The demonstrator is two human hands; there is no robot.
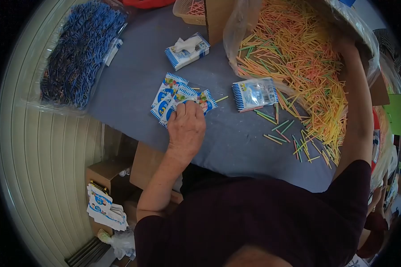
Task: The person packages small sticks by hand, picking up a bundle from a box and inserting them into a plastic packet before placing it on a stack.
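Looks like early days: only one clear striped packet [255,94] is lying filled and set aside on the grey bench [227,147], while a huge heap of coloured thin sticks [298,58] is waiting. The left hand [186,127] is lying loosely curled, fingers pressing a fan of small blue-and-white printed sachets [173,99]; the right hand [343,44] is reaching into the heap, and I can't tell its grip.

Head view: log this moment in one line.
left hand: pressing on small packets | right hand: reaching into coloured sticks | table: filled packet
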